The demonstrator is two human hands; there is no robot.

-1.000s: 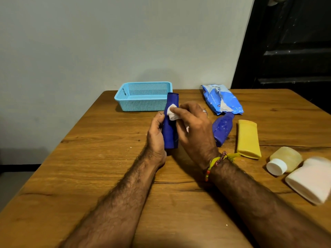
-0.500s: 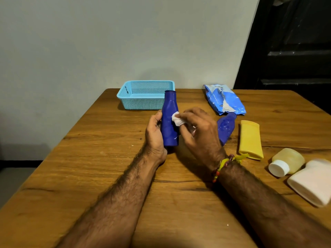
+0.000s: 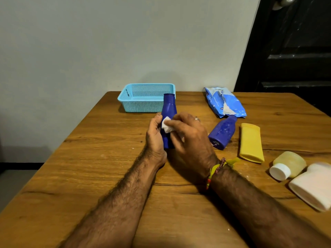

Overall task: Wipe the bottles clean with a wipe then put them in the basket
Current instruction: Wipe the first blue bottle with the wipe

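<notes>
Head view: left hand (image 3: 155,136) grips an upright dark blue plastic bottle (image 3: 168,109) around its lower body, fingers curled behind it. Right hand (image 3: 190,138) pinches a small white wipe (image 3: 167,124) and presses it against the bottle face, directly between the two thumbs. Beyond the fingertips, a light blue perforated plastic basket (image 3: 143,102) holds no visible bottle. Right of the right-hand knuckles lie a second blue bottle (image 3: 222,131), a flat yellow tube (image 3: 250,142), a pale yellow white-capped bottle (image 3: 288,165) and a white bottle (image 3: 313,185). Assessment: first bottle in wiping; four await wiping, none basketed.
</notes>
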